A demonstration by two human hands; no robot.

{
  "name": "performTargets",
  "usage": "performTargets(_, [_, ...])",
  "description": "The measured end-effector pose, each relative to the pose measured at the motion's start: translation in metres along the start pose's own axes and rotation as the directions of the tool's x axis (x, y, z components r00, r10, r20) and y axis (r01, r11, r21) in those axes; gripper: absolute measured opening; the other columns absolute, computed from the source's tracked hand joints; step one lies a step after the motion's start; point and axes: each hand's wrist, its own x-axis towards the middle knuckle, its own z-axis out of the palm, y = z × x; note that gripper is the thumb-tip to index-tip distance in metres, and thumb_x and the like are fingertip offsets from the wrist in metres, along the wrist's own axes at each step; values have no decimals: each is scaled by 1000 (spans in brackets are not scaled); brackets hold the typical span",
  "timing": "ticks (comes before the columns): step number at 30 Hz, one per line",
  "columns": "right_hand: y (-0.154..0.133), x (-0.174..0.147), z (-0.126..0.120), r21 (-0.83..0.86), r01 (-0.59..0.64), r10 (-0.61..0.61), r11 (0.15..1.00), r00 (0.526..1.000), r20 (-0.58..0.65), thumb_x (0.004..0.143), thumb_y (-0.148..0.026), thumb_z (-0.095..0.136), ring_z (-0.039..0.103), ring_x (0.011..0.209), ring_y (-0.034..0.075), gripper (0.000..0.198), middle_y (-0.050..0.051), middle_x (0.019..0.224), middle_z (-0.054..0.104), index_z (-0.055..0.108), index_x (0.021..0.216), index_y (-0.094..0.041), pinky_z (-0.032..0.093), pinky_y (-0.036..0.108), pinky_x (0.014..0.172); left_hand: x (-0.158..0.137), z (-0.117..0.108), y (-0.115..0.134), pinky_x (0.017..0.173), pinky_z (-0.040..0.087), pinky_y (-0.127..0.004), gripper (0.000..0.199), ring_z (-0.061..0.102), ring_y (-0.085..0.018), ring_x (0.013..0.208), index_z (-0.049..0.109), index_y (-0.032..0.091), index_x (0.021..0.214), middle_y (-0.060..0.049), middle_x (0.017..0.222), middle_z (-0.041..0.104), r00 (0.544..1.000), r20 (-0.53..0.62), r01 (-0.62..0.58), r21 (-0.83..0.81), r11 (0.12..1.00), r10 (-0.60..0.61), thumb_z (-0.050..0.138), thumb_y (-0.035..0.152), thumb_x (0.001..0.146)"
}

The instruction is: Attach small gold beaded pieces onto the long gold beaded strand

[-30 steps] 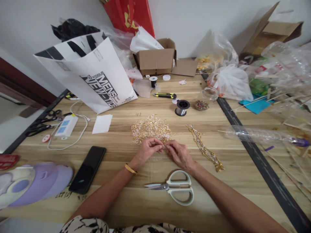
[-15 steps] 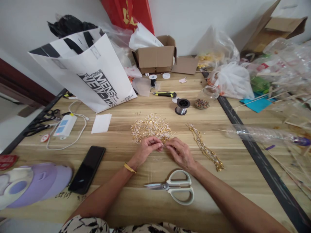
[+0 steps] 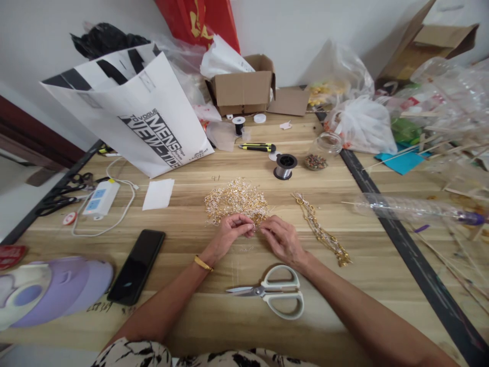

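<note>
beadwork (image 3: pixel 237 199) lies heaped just beyond the left hand (image 3: pixel 229 234), the nearer one, pinching a tiny shiny piece (image 3: pixel 254 227), while the right hand (image 3: pixel 281 239) is pinched too, its hold unclear.

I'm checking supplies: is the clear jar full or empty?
Neither, the jar is partly filled: small mixed-colour bits lie in its lower part, with see-through space above.

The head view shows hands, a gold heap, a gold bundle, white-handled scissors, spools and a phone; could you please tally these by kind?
Left hand and right hand: 2
Gold heap: 1
Gold bundle: 1
White-handled scissors: 1
Spools: 2
Phone: 1
Total: 8
</note>
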Motion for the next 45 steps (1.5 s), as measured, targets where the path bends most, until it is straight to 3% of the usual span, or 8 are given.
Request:
performTargets(10, [4, -2, 3, -62, 40, -40, 997, 999, -2, 89, -16, 48, 57, 74, 16, 9, 7, 82, 61, 56, 92, -18, 47, 27, 66, 0, 0, -1, 60, 48, -24, 17, 59, -11, 58, 65, 12, 77, -1, 62, 65, 1000, -16, -2, 20, 1000, 3, 72, 26, 69])
performTargets(45, [5, -2, 3, -82, -5, 8, 997, 999, 44, 91, -20, 46, 57, 70, 16, 11, 6, 80, 61, 58, 89, -19, 47, 28, 64, 0, -1, -2, 61, 49, -23, 18, 59, -11, 60, 67, 12, 78, -2, 64, 64, 1000, -25, -10, 51, 999, 11, 71, 26, 69])
